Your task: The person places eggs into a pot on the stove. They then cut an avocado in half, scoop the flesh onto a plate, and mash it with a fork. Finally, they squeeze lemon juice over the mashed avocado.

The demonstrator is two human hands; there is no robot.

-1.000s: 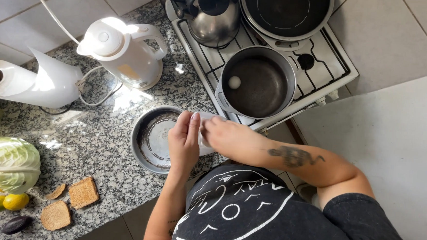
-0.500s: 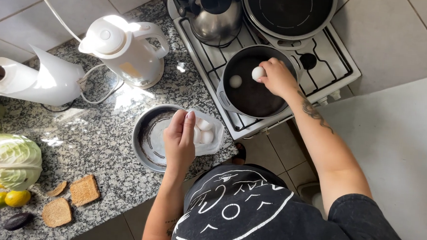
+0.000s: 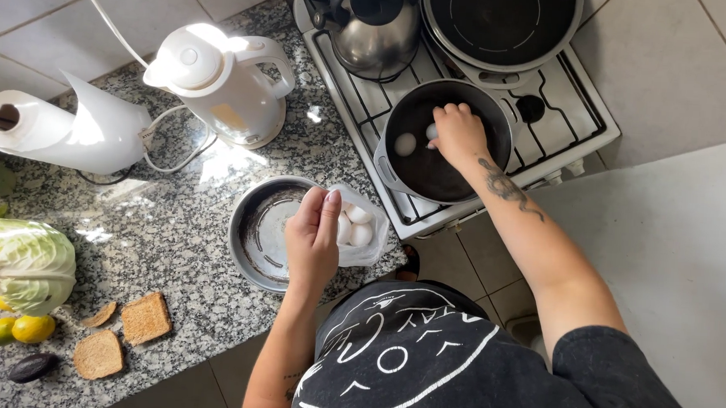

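Your right hand (image 3: 458,132) is now down inside the dark pot (image 3: 445,142) on the stove (image 3: 567,99) in the upper centre of the frame, fingers curled around a white egg (image 3: 432,131) that half a second ago you held just above the rim; a second egg (image 3: 405,144) already lies on the pot's bottom to its left. So one egg is in and another is being lowered beside it. Your left hand (image 3: 313,239) stays at mid-frame, fingers closed on the edge of the clear plastic bag (image 3: 360,229), which holds the remaining eggs and rests against a round metal pan (image 3: 264,232) on the granite counter (image 3: 161,260). A steel kettle (image 3: 376,27) and a lidded black pan (image 3: 501,21) crowd the back burners close to your reach. At upper left stand a white electric kettle (image 3: 220,81) and a paper towel roll (image 3: 60,130); a cabbage (image 3: 16,264), toast slices (image 3: 146,317) and lemons (image 3: 32,327) sit at lower left, well apart.
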